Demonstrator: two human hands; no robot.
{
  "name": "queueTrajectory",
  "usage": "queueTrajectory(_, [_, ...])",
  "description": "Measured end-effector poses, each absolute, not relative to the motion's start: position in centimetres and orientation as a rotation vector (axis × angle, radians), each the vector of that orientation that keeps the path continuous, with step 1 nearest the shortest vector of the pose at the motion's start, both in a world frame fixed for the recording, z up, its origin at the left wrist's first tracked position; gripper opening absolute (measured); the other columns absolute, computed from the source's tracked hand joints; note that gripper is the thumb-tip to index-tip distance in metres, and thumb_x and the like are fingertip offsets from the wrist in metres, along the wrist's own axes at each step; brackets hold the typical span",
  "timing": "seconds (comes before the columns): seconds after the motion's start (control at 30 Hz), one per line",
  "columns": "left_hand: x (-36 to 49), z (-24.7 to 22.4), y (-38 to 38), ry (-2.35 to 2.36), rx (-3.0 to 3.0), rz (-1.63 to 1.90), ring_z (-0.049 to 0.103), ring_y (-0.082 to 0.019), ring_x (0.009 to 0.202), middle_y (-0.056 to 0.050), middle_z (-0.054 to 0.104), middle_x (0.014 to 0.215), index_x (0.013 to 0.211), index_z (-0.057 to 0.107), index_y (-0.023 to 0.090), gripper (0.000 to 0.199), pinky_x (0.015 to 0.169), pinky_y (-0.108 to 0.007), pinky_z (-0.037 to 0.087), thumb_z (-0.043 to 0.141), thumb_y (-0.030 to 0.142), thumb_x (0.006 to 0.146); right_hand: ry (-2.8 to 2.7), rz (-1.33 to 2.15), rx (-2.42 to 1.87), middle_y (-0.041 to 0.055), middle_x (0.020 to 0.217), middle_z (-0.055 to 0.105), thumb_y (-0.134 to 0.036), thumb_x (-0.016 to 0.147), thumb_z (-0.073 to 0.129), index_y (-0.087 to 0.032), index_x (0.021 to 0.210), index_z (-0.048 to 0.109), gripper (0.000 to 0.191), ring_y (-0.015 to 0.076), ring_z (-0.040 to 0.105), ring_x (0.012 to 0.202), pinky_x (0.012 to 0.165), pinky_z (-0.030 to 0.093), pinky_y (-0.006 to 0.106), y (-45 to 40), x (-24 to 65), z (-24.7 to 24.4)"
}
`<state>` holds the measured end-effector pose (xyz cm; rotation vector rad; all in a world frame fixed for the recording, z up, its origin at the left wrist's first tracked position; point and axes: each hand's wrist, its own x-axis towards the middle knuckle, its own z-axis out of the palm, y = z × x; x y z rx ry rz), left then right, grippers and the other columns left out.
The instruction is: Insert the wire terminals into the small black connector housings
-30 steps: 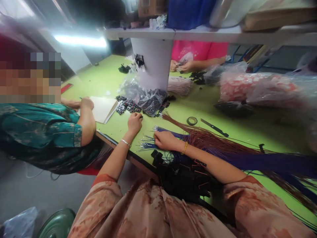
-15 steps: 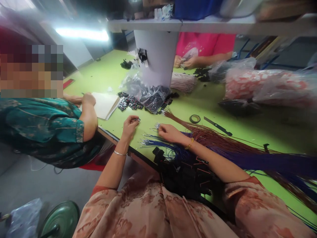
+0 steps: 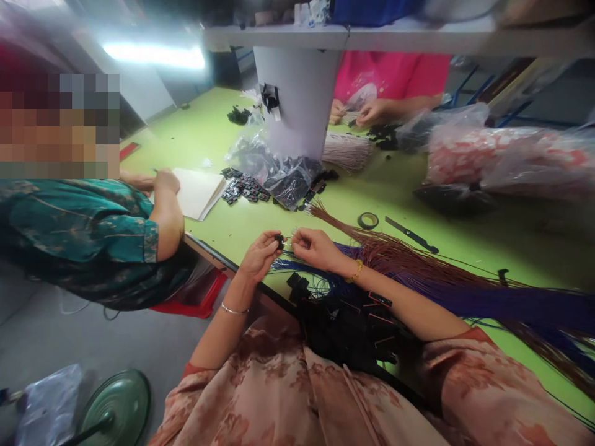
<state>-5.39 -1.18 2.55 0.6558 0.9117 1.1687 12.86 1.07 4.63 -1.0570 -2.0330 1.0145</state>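
Between the thumb and fingers of my left hand is a small black plastic connector housing. Just to its right, my right hand is closed in a pinch on thin wires, whose bright metal ends point at the housing. Whether the ends touch the housing or sit inside it I cannot tell. Blue wires lie beneath my right wrist. Along the right, a long bundle of brown wires stretches across the green table. Black connector pieces are heaped by the table edge, partly under my right forearm.
Beyond my hands lie a tape roll, a dark knife and a pile of black housings beside a plastic bag. A co-worker's arm rests by an open notebook. Another person's hands work across the table.
My left hand has moved right and toward me, bringing the black housing up to the wire ends. My right hand has barely shifted. The view has tilted slightly.
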Motion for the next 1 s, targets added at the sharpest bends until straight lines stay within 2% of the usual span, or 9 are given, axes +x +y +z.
queueTrajectory(0.33, [-4.3, 2.5, -1.5, 0.845, 0.589, 1.159, 0.061, -0.011, 0.08, -0.004, 0.065, 0.09, 0.096, 0.063, 0.017, 0.029, 0.071, -0.022, 0.049, 0.074, 0.015, 0.069, -2.109, 0.874, -1.172, -0.0036, 0.059, 0.05, -0.023, 0.073, 0.052, -0.016, 0.067, 0.056, 0.01, 0.0085, 0.04, 0.056, 0.055, 0.026, 0.022, 0.9, 12.9, 5.0])
queueTrajectory(0.53, [-4.2, 2.5, -1.6, 0.842, 0.56, 1.167, 0.061, -0.01, 0.076, -0.002, 0.064, 0.086, 0.094, 0.064, 0.017, 0.031, 0.067, -0.02, 0.05, 0.077, 0.014, 0.065, -2.198, 0.737, -1.174, -0.0019, 0.063, 0.052, -0.023, 0.075, 0.052, -0.016, 0.069, 0.054, 0.009, 0.0097, 0.041, 0.058, 0.057, 0.026, 0.022, 0.8, 12.9, 4.8])
queueTrajectory(0.8, [-3.6, 2.0, -2.0, 0.934, 0.589, 1.169, 0.06, -0.006, 0.065, -0.001, 0.065, 0.078, 0.093, 0.062, 0.013, 0.034, 0.064, -0.018, 0.049, 0.079, 0.016, 0.063, -2.501, 0.4, -1.05, 0.0089, 0.079, 0.061, -0.023, 0.083, 0.048, -0.014, 0.082, 0.059, 0.015, 0.0175, 0.047, 0.072, 0.067, 0.03, 0.028, 0.9, 12.8, 3.8])
queueTrajectory(1.0, [-3.0, 1.5, -2.1, 1.011, 0.549, 1.233, 0.06, -0.007, 0.066, -0.001, 0.066, 0.077, 0.088, 0.062, 0.014, 0.03, 0.063, -0.02, 0.047, 0.078, 0.016, 0.063, -2.492, 0.501, -1.108, 0.0077, 0.079, 0.063, -0.021, 0.084, 0.045, -0.014, 0.087, 0.06, 0.017, 0.0163, 0.048, 0.069, 0.064, 0.029, 0.027, 0.7, 12.7, 3.6])
